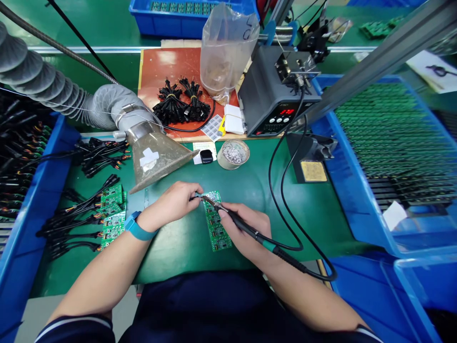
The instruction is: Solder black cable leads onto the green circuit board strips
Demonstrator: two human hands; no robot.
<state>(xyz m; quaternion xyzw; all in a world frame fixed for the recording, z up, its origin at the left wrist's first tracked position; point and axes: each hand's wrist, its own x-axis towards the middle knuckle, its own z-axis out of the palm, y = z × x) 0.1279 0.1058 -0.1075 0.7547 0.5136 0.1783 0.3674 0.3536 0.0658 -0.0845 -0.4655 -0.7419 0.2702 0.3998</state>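
Note:
A green circuit board panel (pixel 218 232) lies on the green mat in front of me. My right hand (pixel 246 226) is closed around a black soldering iron (pixel 246 226), whose tip points up and left to the panel's top left corner. At that same corner, my left hand (pixel 183 199) pinches a small dark wire end (pixel 195 196) between thumb and fingers; the fingers partly hide it. A blue-green band is on the left wrist. Boards with black cables attached (pixel 113 216) lie on the mat to the left.
A fume hood (pixel 160 159) hangs behind my left hand. A round tin (pixel 233 155), soldering station (pixel 276 102) and iron stand (pixel 310 159) are beyond the panel. Blue bins (pixel 26 271) stand on both sides. Black cable loops hang beside my right hand.

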